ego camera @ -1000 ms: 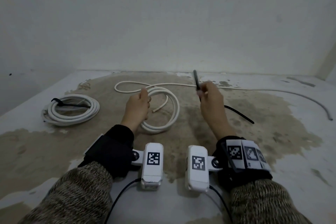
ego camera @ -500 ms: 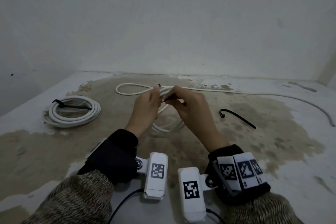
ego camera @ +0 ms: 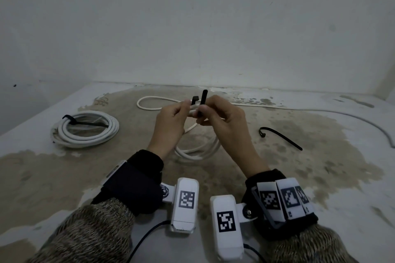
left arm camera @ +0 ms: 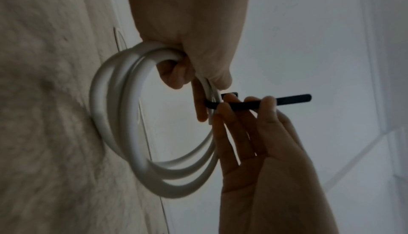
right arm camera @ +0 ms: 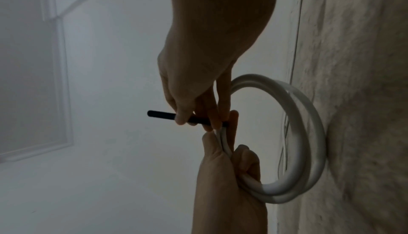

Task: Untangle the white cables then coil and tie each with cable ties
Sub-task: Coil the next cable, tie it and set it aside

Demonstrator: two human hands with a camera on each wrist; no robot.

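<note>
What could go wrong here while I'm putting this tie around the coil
1. The black cable tie is not yet threaded; its tail may miss the head.
2. The left hand grips the coil at one spot only, so loops could spring apart.
3. The long cable tail trailing on the floor may drag.

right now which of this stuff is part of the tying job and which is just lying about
In use:
- white cable coil, gripped by the left hand
- black cable tie, pinched by the right hand and passed round the coil

Lying about:
- tied coil, already done
- spare black tie
- loose white cable trailing right
</note>
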